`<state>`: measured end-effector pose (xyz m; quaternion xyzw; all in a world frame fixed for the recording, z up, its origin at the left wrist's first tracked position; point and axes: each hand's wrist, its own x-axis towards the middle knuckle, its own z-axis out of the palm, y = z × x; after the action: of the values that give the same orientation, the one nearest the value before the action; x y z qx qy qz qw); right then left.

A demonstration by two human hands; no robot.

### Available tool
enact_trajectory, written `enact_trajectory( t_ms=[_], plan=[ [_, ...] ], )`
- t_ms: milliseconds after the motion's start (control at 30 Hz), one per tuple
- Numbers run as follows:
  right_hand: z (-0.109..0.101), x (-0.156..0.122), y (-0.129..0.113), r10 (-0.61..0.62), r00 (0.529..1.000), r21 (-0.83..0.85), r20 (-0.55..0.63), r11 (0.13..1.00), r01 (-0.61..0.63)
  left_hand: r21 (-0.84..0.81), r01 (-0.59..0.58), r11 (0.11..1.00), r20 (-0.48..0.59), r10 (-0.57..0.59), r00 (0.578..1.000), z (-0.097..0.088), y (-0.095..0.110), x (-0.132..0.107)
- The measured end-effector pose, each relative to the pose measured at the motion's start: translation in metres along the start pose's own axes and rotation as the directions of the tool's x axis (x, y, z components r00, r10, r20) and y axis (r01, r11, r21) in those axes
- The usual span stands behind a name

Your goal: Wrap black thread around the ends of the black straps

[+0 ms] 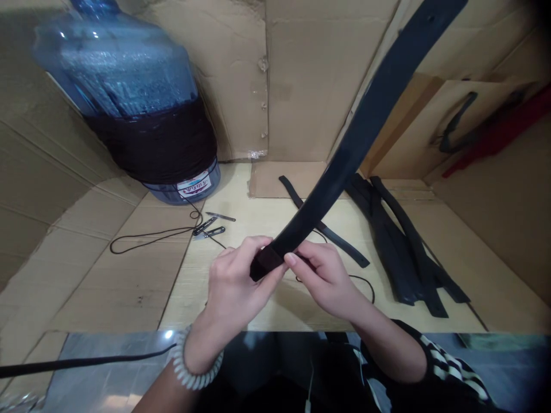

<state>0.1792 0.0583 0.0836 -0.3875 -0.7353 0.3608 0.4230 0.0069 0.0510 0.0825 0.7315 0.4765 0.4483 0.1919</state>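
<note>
The left hand (235, 289) and right hand (322, 278) are both closed on the lower end of a long black strap (370, 123), pinching it between fingers and thumbs, with the fingertips almost meeting. That end looks folded or wrapped, though the hands hide how. The strap curves up and away from them, above the table (241, 312), and out past the top of the view.

A coiled plastic bracelet (193, 361) circles the left wrist, and a striped sleeve (451, 367) covers the right arm.

On the table beyond the hands lie a single black strip (327, 226), a heap of similar strips (400, 246), a loose black cord (150, 238) and 2 small metal-and-dark tools (209, 228).

Further left stands a tilted blue plastic water jug (116, 69), its lower middle thickly wound with black cord (150, 143). Through the upper part, the jug looks empty. Cardboard sheets (318, 74) line the space behind.
</note>
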Motion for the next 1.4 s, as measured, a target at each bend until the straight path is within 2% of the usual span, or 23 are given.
enact_trajectory(
  t_ms=[33, 67, 100, 133, 200, 267, 300, 367, 433, 567, 667, 767, 867, 1000, 1067, 1133, 1233, 1300, 1400],
  plan=[
    [0.001, 0.0, 0.001, 0.007, 1.0, 0.005, -0.005, 1.0, -0.007, -0.062, 0.078, 0.995, 0.068, -0.074, 0.995, -0.002, 0.0, 0.001],
    [0.001, 0.0, 0.001, 0.012, 1.0, 0.008, -0.014, 1.0, -0.012, -0.153, 0.18, 0.972, 0.173, -0.153, 0.973, -0.004, -0.001, 0.002],
    [0.001, 0.0, 0.001, 0.016, 1.0, 0.023, -0.018, 1.0, -0.015, -0.261, 0.297, 0.919, 0.314, -0.21, 0.926, -0.007, -0.002, 0.003],
    [0.001, 0.0, 0.002, 0.019, 1.0, 0.051, -0.016, 0.999, -0.019, -0.363, 0.419, 0.832, 0.462, -0.23, 0.856, -0.009, -0.004, 0.004],
    [0.002, 0.0, 0.003, 0.035, 0.999, 0.123, -0.014, 0.992, -0.033, -0.504, 0.622, 0.599, 0.691, -0.153, 0.707, -0.009, -0.009, 0.004],
    [0.004, 0.0, 0.005, 0.065, 0.998, 0.21, -0.007, 0.976, -0.062, -0.543, 0.751, 0.375, 0.803, -0.029, 0.596, -0.005, -0.013, 0.001],
    [0.005, -0.001, 0.006, 0.083, 0.997, 0.244, -0.005, 0.967, -0.079, -0.537, 0.792, 0.291, 0.829, 0.007, 0.559, -0.003, -0.015, -0.002],
    [0.007, -0.002, 0.007, 0.109, 0.994, 0.276, 0.0, 0.956, -0.104, -0.529, 0.827, 0.19, 0.844, 0.018, 0.536, 0.003, -0.015, -0.006],
    [0.008, -0.003, 0.007, 0.113, 0.993, 0.242, 0.011, 0.964, -0.113, -0.522, 0.836, 0.168, 0.843, -0.045, 0.536, 0.005, -0.013, -0.008],
    [0.007, -0.002, 0.003, 0.093, 0.995, 0.196, 0.025, 0.976, -0.096, -0.46, 0.844, 0.276, 0.833, -0.195, 0.518, 0.004, -0.003, -0.003],
    [0.007, -0.002, 0.0, 0.071, 0.997, 0.217, 0.021, 0.973, -0.074, -0.476, 0.811, 0.34, 0.789, -0.244, 0.564, 0.002, 0.004, 0.0],
    [0.008, -0.003, -0.003, 0.041, 0.999, 0.212, 0.005, 0.976, -0.041, -0.513, 0.776, 0.368, 0.751, -0.245, 0.613, 0.004, 0.006, -0.002],
    [0.008, -0.003, -0.004, 0.026, 1.0, 0.2, 0.003, 0.979, -0.026, -0.548, 0.78, 0.301, 0.764, -0.2, 0.614, 0.006, 0.003, -0.004],
    [0.006, -0.004, -0.004, 0.027, 1.0, 0.2, 0.012, 0.979, -0.029, -0.564, 0.813, 0.146, 0.801, -0.143, 0.581, 0.007, 0.001, -0.003],
    [0.005, -0.004, -0.003, 0.037, 0.999, 0.2, 0.02, 0.979, -0.04, -0.569, 0.815, 0.111, 0.803, -0.14, 0.58, 0.007, 0.001, -0.002],
    [0.004, -0.004, -0.003, 0.043, 0.999, 0.177, 0.007, 0.983, -0.043, -0.598, 0.795, 0.101, 0.784, -0.129, 0.607, 0.009, 0.001, -0.002],
    [0.003, -0.002, -0.001, 0.01, 0.998, 0.12, -0.058, 0.993, -0.003, -0.675, 0.727, 0.128, 0.716, -0.124, 0.687, 0.012, -0.001, -0.004],
    [0.002, 0.001, 0.001, -0.018, 0.995, 0.091, -0.094, 0.995, 0.026, -0.706, 0.689, 0.164, 0.672, -0.153, 0.725, 0.014, -0.003, -0.005],
    [0.0, 0.002, 0.002, -0.048, 0.995, 0.035, -0.092, 0.998, 0.052, -0.703, 0.678, 0.214, 0.654, -0.18, 0.735, 0.015, -0.006, -0.008]
  ],
)
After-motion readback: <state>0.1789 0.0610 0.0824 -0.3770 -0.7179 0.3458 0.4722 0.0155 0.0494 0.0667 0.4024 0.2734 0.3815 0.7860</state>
